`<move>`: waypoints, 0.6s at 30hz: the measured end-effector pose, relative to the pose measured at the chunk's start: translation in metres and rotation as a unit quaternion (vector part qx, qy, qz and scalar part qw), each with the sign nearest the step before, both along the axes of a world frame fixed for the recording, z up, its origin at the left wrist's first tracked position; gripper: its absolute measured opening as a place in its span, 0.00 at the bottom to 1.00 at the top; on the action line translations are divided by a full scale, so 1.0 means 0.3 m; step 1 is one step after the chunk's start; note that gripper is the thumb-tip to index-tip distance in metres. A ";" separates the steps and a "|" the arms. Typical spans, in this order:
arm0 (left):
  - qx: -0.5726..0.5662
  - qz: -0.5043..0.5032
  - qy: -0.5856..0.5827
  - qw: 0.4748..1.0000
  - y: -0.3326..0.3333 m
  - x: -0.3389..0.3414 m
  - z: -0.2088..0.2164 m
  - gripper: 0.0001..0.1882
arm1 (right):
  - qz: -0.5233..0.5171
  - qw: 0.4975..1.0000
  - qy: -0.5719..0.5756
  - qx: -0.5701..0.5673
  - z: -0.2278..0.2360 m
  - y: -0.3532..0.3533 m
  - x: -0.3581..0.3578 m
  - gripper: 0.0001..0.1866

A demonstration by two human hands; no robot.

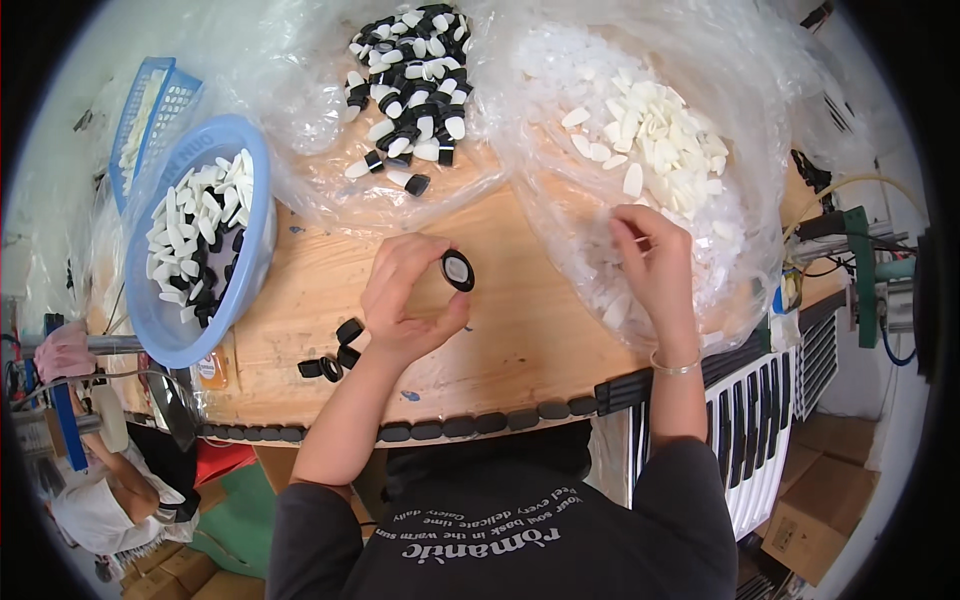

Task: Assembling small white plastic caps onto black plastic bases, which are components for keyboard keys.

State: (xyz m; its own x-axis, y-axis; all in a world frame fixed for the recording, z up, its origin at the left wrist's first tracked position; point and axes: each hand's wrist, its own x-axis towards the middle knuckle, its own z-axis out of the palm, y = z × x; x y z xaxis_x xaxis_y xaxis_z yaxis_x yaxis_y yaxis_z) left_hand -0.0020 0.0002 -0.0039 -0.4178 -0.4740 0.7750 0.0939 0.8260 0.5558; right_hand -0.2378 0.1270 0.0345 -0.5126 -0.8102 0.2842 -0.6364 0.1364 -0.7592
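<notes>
My left hand [400, 300] grips a black round cap [457, 271] between thumb and fingers above the wooden table. The cap's open face, with a pale disc inside, is turned up. My right hand [657, 262] hovers at the near side of a clear plastic bag [585, 235], its thumb and fingertips drawn together. Whatever they pinch, if anything, is too small to make out. Inside that bag lie a heap of white oval pieces [665, 140] and many small translucent pieces [560, 65]. Several loose black caps [347, 331] rest on the table left of my left forearm.
A blue basin [262, 262] of white pieces and black parts stands at the left, beside a blue basket [190, 88]. Black caps with white pieces [415, 95] lie on plastic at the back. Black pads line the table's front edge [460, 426]. Another person [120, 490] sits lower left.
</notes>
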 end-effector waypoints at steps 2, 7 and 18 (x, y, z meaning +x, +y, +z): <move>-0.013 0.003 -0.008 1.000 0.003 0.000 -0.011 0.24 | 0.093 0.989 -0.117 -0.018 0.043 -0.031 0.098 0.04; -0.048 0.019 -0.037 0.998 0.007 0.000 -0.001 0.25 | 0.233 0.970 -0.069 -0.023 0.079 -0.093 0.228 0.03; -0.125 0.033 -0.051 0.990 0.015 -0.008 0.003 0.25 | 0.257 0.966 0.027 -0.010 0.107 -0.144 0.255 0.03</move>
State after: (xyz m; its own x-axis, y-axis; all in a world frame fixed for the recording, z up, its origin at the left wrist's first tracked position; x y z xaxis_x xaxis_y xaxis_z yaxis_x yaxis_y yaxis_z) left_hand -0.0045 0.0046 -0.0030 -0.4748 -0.3016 0.8268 -0.0110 0.9414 0.3371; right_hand -0.1611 0.0838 0.0666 -0.0277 -0.9478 0.3177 -0.6546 -0.2230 -0.7223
